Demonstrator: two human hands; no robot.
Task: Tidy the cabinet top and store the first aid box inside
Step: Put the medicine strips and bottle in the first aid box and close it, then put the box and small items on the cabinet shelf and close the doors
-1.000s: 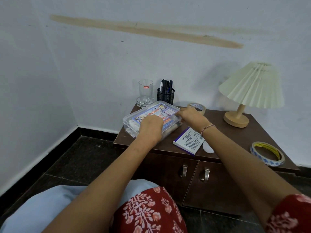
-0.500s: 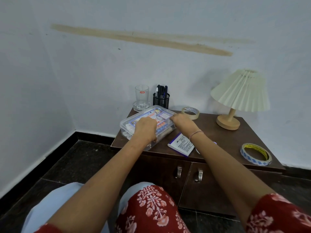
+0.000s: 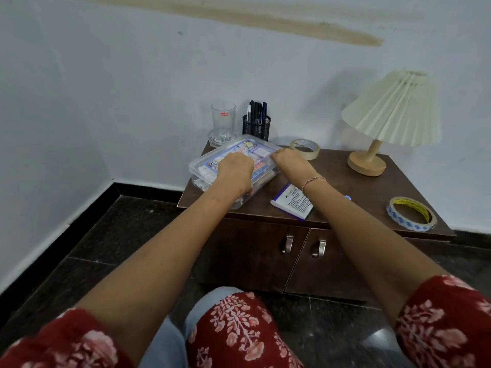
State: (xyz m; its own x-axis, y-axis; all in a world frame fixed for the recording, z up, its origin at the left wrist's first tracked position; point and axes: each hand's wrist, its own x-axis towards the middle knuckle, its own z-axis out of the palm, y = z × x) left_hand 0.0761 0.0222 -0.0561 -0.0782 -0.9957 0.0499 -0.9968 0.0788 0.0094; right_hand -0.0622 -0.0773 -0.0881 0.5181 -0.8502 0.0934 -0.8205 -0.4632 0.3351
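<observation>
Could slide off the near edge at 6 o'clock: first aid box [image 3: 210, 168], clear plastic with a lid, sits at the 9 o'clock end of the cabinet top [image 3: 342, 187], its near corner close to the lip, so a downward press on that corner might tip or shove it. Could also spill if the lid is not seated, though impossible to tell whether it is latched. Likely to catch the booklet [image 3: 293, 204] lying just beside it at 4 o'clock, or nudge the glass [image 3: 223, 123] and pen holder [image 3: 256, 126] standing close behind at 12 o'clock. Doors [image 3: 255, 256] below shut, so no free route inside yet. Left hand [image 3: 235, 172] laid flat on the lid, fingers curled over its top, arm stretched straight forward. Right hand [image 3: 289, 162] at the box's 3 o'clock edge, fingers bent toward the rim; grip or mere touch, cannot tell. Hands apart, one at each side of the lid.
</observation>
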